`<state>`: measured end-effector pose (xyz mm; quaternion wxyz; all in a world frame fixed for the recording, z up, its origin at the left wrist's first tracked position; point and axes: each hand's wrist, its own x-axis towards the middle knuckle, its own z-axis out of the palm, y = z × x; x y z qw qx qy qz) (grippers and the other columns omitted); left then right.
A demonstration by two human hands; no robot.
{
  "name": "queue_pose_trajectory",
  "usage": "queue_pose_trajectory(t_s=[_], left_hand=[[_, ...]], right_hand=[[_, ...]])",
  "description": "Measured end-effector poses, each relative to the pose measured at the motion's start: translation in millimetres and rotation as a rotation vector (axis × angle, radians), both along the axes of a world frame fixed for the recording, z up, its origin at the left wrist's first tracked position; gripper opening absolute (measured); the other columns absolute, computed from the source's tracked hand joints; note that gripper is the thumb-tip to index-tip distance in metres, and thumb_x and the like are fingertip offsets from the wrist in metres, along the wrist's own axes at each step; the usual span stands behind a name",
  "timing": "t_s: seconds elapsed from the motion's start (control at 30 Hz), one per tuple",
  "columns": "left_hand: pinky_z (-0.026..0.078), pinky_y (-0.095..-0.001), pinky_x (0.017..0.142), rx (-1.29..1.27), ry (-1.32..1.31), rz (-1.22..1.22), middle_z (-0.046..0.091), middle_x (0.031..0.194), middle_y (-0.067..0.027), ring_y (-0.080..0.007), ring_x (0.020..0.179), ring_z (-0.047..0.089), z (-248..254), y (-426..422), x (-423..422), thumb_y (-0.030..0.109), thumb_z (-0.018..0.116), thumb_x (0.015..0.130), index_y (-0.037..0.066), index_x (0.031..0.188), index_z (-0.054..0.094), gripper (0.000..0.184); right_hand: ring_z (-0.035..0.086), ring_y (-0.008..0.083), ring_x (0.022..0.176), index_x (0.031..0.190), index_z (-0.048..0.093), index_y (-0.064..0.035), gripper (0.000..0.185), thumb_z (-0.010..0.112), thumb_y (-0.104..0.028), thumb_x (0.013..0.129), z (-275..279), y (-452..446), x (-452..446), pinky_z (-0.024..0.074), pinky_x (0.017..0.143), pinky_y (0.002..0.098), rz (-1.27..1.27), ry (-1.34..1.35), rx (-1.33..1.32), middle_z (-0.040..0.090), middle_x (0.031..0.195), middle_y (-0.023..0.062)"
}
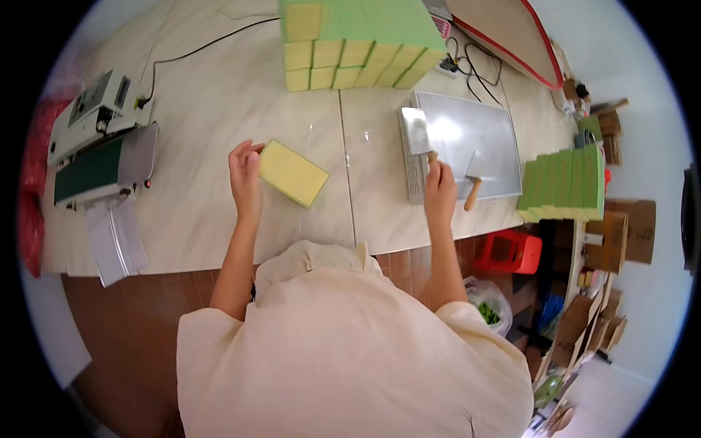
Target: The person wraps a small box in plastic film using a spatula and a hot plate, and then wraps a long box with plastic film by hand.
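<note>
A yellow box (294,173) with green edges lies at an angle on the table in front of me. Beside its left end is my left hand (246,179), fingers loosely bent and apart; whether the fingertips touch the box I cannot tell. My right hand (440,191) is closed around the wooden handle of a scraper with a wide metal blade (415,131). That blade is over the left edge of a flat metal plate unit (456,120) with slots in its side. A second scraper (473,191), also wooden-handled, rests on the plate near its front edge.
Stacked green-and-yellow boxes (350,55) stand at the back, and a row of green boxes (564,182) at the right. A machine with a green belt (89,171) sits at the left. Black cables (478,69) lie behind the plate. A red stool (511,252) is below the table.
</note>
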<state>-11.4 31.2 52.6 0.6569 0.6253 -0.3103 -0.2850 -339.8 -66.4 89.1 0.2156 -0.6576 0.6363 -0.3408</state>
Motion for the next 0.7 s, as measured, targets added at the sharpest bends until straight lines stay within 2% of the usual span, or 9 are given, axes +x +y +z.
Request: queue_pose_trajectory(t_s=[0.07,0.13,0.23,0.33,0.43,0.5,0.57,0.63,0.7], left_hand=[[0.040,-0.0356,0.100,0.058,-0.041,-0.008,0.059,0.125,-0.0111,-0.0204,0.120,0.053,11.7,2.3,-10.8,0.025,0.056,0.098,0.004,0.132,0.047,0.041],[0.037,-0.0385,0.106,0.162,-0.100,0.010,0.045,0.140,-0.0144,-0.0245,0.130,0.043,18.5,5.4,-24.8,0.015,0.070,0.088,0.004,0.143,0.035,0.067],[0.033,-0.0399,0.111,0.191,-0.177,-0.002,0.029,0.148,-0.0181,-0.0294,0.134,0.036,21.2,2.9,-33.9,0.016,0.077,0.081,0.004,0.149,0.021,0.089],[0.031,-0.0387,0.113,0.210,-0.264,-0.022,0.021,0.153,-0.0184,-0.0300,0.139,0.030,13.8,8.5,-37.6,0.015,0.076,0.084,0.007,0.152,0.011,0.095],[0.028,-0.0405,0.115,0.137,-0.222,-0.068,0.017,0.155,-0.0197,-0.0314,0.142,0.027,0.9,9.2,-32.9,0.014,0.079,0.081,0.008,0.153,0.006,0.103],[0.025,-0.0413,0.116,0.113,-0.247,-0.052,0.015,0.156,-0.0205,-0.0316,0.144,0.024,-0.9,16.5,-34.3,0.017,0.076,0.084,0.008,0.154,0.004,0.100],[0.022,-0.0422,0.117,0.095,-0.268,-0.029,0.014,0.157,-0.0212,-0.0317,0.145,0.021,6.1,25.3,-39.3,0.019,0.073,0.088,0.009,0.154,0.002,0.097],[0.020,-0.0414,0.118,0.072,0.057,0.014,0.013,0.157,-0.0206,-0.0327,0.145,0.019,13.6,32.6,-42.9,0.033,0.059,0.098,0.008,0.154,0.004,0.083],[0.018,-0.0423,0.118,0.125,0.146,0.039,0.014,0.157,-0.0199,-0.0320,0.145,0.019,-4.3,39.5,-32.4,0.036,0.050,0.101,0.009,0.154,0.005,0.075]], right_hand=[[0.064,0.0397,0.079,0.106,0.062,-0.0028,0.035,0.045,-0.034,0.103,-26.8,-30.7,-21.8,0.0485,0.069,0.0460,-0.148,0.091,0.026,0.068,0.086,0.0210],[0.065,0.0409,0.081,0.106,0.062,-0.0027,0.038,0.044,-0.036,0.103,-66.3,-51.9,-45.8,0.0493,0.070,0.0479,-0.259,0.150,0.010,0.069,0.089,0.0209],[0.066,0.0415,0.085,0.107,0.061,-0.0032,0.041,0.041,-0.038,0.103,-80.1,-64.0,-55.0,0.0501,0.073,0.0514,-0.382,0.260,0.061,0.069,0.091,0.0227],[0.064,0.0408,0.085,0.105,0.062,0.0002,0.038,0.048,-0.034,0.100,-79.4,-60.2,-53.6,0.0495,0.072,0.0505,-0.434,0.218,0.152,0.067,0.089,0.0204],[0.062,0.0409,0.093,0.112,0.060,0.0000,0.034,0.055,-0.030,0.096,-67.7,-50.4,-40.9,0.0486,0.077,0.0491,-0.402,0.421,0.055,0.065,0.098,0.0202],[0.056,0.0379,0.108,0.121,0.053,-0.0026,0.039,0.064,-0.024,0.090,-52.7,-42.6,-17.1,0.0472,0.085,0.0496,-0.325,0.553,-0.174,0.059,0.106,0.0171],[0.053,0.0367,0.111,0.125,0.052,-0.0024,0.045,0.068,-0.022,0.087,-39.7,-28.9,26.4,0.0429,0.093,0.0474,0.017,0.315,-0.202,0.059,0.109,0.0181],[0.054,0.0369,0.109,0.128,0.051,-0.0022,0.053,0.071,-0.025,0.084,-20.9,-5.5,97.0,0.0427,0.093,0.0473,0.310,0.099,-0.396,0.059,0.113,0.0200],[0.053,0.0382,0.105,0.131,0.052,-0.0051,0.065,0.078,-0.029,0.077,22.4,27.6,158.5,0.0430,0.090,0.0470,0.548,0.030,-0.411,0.055,0.120,0.0185]])
